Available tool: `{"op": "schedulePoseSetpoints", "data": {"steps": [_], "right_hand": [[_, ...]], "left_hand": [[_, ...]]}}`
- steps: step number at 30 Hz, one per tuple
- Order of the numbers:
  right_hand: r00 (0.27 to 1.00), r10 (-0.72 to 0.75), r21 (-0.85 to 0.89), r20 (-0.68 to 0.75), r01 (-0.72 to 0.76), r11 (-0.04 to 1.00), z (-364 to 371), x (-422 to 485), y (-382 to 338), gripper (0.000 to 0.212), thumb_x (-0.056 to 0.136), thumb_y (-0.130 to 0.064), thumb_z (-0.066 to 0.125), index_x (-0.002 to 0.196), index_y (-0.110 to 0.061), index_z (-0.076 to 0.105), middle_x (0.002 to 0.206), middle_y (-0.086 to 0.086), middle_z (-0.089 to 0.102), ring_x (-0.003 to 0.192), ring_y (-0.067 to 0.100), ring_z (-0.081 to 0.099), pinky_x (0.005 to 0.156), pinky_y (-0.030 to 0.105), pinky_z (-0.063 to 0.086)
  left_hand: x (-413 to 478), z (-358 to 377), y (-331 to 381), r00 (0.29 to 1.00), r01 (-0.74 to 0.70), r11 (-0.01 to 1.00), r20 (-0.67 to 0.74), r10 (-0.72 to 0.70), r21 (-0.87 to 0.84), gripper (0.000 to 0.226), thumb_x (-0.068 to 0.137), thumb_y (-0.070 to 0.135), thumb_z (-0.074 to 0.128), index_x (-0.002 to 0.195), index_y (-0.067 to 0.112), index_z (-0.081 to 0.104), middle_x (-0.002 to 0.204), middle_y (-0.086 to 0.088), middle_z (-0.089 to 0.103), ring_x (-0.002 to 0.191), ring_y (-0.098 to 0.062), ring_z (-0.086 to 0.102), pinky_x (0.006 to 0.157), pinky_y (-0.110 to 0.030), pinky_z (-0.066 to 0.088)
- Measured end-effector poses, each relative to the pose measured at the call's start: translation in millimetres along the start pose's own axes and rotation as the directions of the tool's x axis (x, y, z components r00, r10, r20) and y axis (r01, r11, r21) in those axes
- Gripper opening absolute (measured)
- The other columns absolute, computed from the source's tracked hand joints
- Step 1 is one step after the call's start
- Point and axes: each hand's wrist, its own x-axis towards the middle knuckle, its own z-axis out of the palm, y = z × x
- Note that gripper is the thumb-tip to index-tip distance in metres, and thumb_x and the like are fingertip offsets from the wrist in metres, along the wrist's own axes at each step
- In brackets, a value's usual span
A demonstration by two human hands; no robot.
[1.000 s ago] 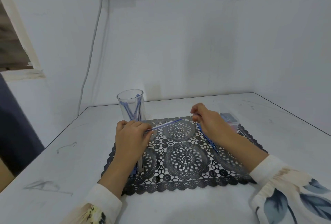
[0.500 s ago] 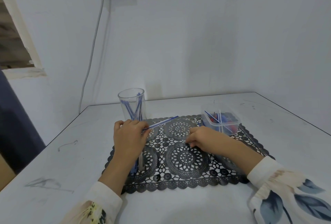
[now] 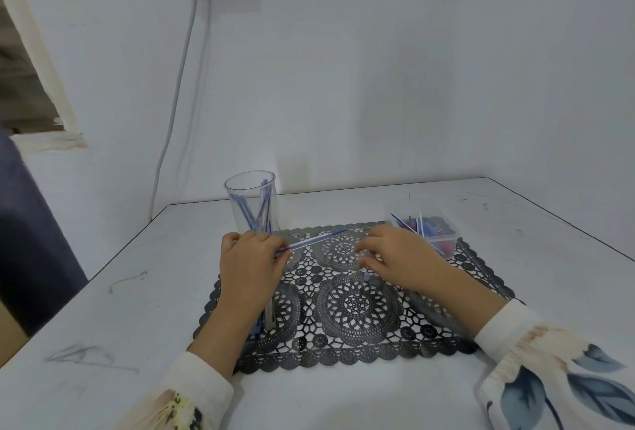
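Pinched between the thumb and curled fingers of the left hand (image 3: pixel 249 259), a thin blue plastic stick (image 3: pixel 316 240) juts rightward and away from the person, just above a black lace-patterned placemat (image 3: pixel 357 343) on a white table (image 3: pixel 103 326). The right hand (image 3: pixel 400 254), blurred, hovers over the mat near the stick's far tip, fingers loosely curled and nothing seen in them. Half a second ago its fingertips were pressed down nearer the mat's centre. They have since lifted and edged toward the stick, while the left hand and stick have barely shifted. A second ago the right hand covered the clear plastic box (image 3: pixel 443 240) at the mat's back right corner, which now shows blue, white and red pieces inside. A clear plastic tumbler (image 3: pixel 252 202) holding blue sticks stands just behind the left hand. More loose sticks (image 3: pixel 268 316) lie under the left wrist, and a small blue-grey piece (image 3: pixel 367 276) sits on the mat below the right hand's fingers.
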Motion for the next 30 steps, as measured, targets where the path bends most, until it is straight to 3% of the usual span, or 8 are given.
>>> {"op": "schedulePoseSetpoints", "data": {"steps": [5,9,13,16,21,30], "right_hand": [[0.95,0.048,0.018,-0.31,-0.044,0.999,4,1,-4,0.03,0.085,-0.016,0.061,0.115,-0.014,0.064,0.097,0.005,0.065,0.091,0.022,0.06,0.075,0.033,0.049],[0.905,-0.063,-0.066,-0.421,0.039,0.997,9,2,-9,0.043,0.069,-0.006,0.072,0.111,-0.01,0.064,0.099,0.007,0.063,0.091,0.025,0.06,0.075,0.038,0.052],[0.887,-0.19,-0.126,-0.422,0.15,0.981,14,2,-19,0.044,0.072,-0.01,0.068,0.115,-0.011,0.062,0.105,0.004,0.065,0.098,0.022,0.06,0.083,0.037,0.05],[0.893,-0.231,-0.185,-0.387,0.171,0.968,18,2,-23,0.039,0.08,-0.018,0.051,0.117,-0.015,0.062,0.101,-0.001,0.068,0.096,0.018,0.061,0.085,0.033,0.048],[0.897,-0.199,-0.173,-0.394,0.14,0.975,17,2,-20,0.04,0.069,-0.012,0.074,0.108,-0.013,0.067,0.089,0.0,0.07,0.083,0.019,0.064,0.076,0.032,0.051],[0.894,-0.156,-0.214,-0.421,0.07,0.974,19,5,-10,0.013,0.067,-0.029,0.081,0.072,-0.021,0.072,0.071,-0.005,0.064,0.071,0.017,0.059,0.066,0.03,0.048]], "left_hand": [[-1,2,2,0.999,-0.028,1.0,0.015,0.028,-0.001,0.013,0.066,0.026,0.083,0.073,0.027,0.072,0.067,0.01,0.066,0.066,-0.016,0.06,0.077,-0.035,0.031],[-2,0,9,0.998,-0.058,0.998,0.028,0.058,0.012,0.015,0.064,0.029,0.084,0.071,0.027,0.071,0.064,0.01,0.065,0.065,-0.017,0.06,0.077,-0.038,0.039],[-3,-1,14,0.996,-0.093,0.995,0.016,0.092,0.041,0.02,0.058,0.028,0.088,0.067,0.028,0.07,0.06,0.011,0.064,0.062,-0.016,0.059,0.078,-0.035,0.032],[-2,-2,14,0.996,-0.084,0.995,0.027,0.083,0.054,0.02,0.057,0.029,0.088,0.067,0.028,0.07,0.06,0.011,0.064,0.062,-0.017,0.059,0.077,-0.035,0.031],[-2,-2,11,0.997,-0.079,0.995,0.029,0.077,0.06,0.019,0.058,0.029,0.087,0.067,0.027,0.071,0.06,0.01,0.064,0.063,-0.018,0.06,0.076,-0.035,0.026],[-3,0,12,0.996,-0.086,0.996,0.016,0.086,0.008,0.019,0.059,0.027,0.087,0.07,0.028,0.072,0.063,0.011,0.065,0.065,-0.017,0.06,0.078,-0.038,0.039]]}}
